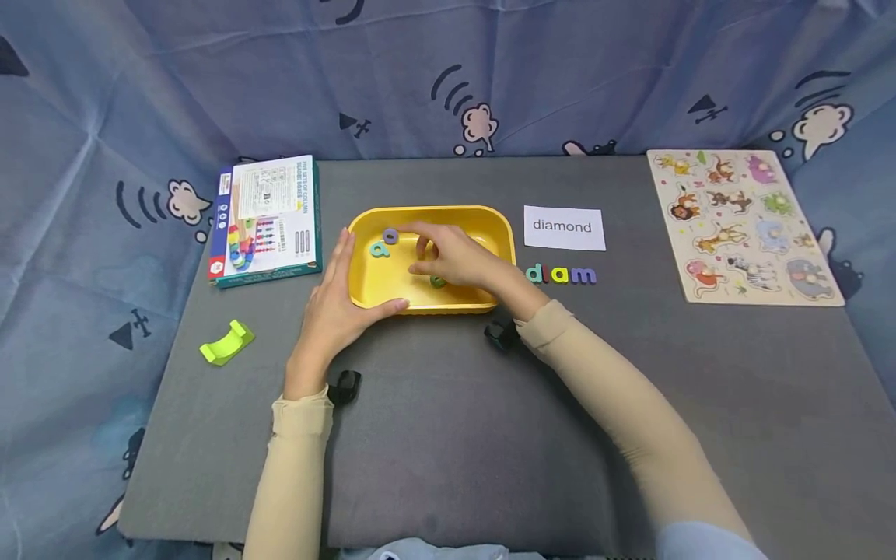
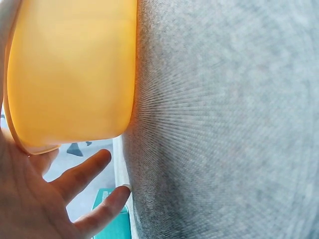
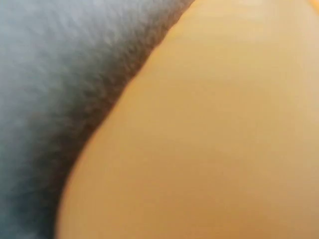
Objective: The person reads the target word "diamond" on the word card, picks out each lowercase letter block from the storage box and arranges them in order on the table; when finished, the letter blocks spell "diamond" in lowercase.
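Note:
A yellow tray [image 1: 378, 299] stands mid-table. My left hand [image 1: 336, 307] rests against its left end, fingers extended along the side and thumb on the front rim. In the left wrist view, spread fingers [image 2: 82, 174] show beside the tray's outer wall [image 2: 75, 74]. My right hand [image 1: 455, 253] reaches into the tray, thumb and index finger apart, the index fingertip right by a purple ring-shaped letter [image 1: 390, 236]. Next to that lies a teal letter [image 1: 379, 249]. A green letter [image 1: 437, 281] shows partly beneath the right hand. The right wrist view is filled by the blurred tray wall [image 3: 199, 124].
Right of the tray, letters spelling "diam" [image 1: 560, 274] lie below a white card [image 1: 564, 228] reading "diamond". An animal puzzle board [image 1: 745, 225] lies far right. A boxed toy [image 1: 269, 218] and a lime-green curved block [image 1: 227, 343] are at the left.

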Motion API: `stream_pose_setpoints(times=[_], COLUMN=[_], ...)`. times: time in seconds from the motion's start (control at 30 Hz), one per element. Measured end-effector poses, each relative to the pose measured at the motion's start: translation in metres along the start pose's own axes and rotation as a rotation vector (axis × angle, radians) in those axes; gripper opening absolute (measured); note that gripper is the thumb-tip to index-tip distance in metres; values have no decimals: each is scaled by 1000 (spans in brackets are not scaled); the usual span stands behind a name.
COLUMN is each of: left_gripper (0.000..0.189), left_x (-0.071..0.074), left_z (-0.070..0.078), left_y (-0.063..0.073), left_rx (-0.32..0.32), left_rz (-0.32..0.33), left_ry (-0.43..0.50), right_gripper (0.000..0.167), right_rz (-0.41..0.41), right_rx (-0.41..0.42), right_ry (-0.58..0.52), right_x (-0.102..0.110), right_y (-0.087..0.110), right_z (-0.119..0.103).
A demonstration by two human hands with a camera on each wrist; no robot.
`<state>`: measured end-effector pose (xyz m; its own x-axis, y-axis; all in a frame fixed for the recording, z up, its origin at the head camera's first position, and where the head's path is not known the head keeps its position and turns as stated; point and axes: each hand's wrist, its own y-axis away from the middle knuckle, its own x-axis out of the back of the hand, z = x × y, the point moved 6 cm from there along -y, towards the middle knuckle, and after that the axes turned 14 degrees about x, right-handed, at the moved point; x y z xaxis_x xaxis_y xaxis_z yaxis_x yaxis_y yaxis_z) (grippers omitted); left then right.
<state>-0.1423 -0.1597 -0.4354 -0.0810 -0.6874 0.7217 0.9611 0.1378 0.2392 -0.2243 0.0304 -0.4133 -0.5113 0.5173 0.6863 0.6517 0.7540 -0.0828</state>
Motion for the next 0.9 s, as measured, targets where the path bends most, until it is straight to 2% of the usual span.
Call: stream_pose_setpoints(times=[0.27, 0.4, 0.53, 0.67, 0.8, 0.9], left_gripper=[128, 127, 127, 127, 127, 127], left_x=[0, -1, -1, -1, -1, -1], left_z=[0, 1, 1, 1, 1, 0], left_y=[-1, -1, -1, 0, 0, 0], left_rx=[-15, -16, -12, -7, -3, -1], left_rz=[5, 4, 4, 1, -2, 0], left_ry=[1, 5, 8, 6, 4, 5], right_gripper=[64, 48, 29, 17, 14, 16], right_rz=[-52, -62, -48, -55, -84, -66], right_rx=[-20, -56, -69, -85, -90, -83], right_ry=[52, 85, 102, 119, 151, 133], right_x=[-7, -9, -10, -10, -9, -4], right_y=[-24, -28, -28, -24, -17, -9], right_z=[6, 11, 11, 10, 6, 2])
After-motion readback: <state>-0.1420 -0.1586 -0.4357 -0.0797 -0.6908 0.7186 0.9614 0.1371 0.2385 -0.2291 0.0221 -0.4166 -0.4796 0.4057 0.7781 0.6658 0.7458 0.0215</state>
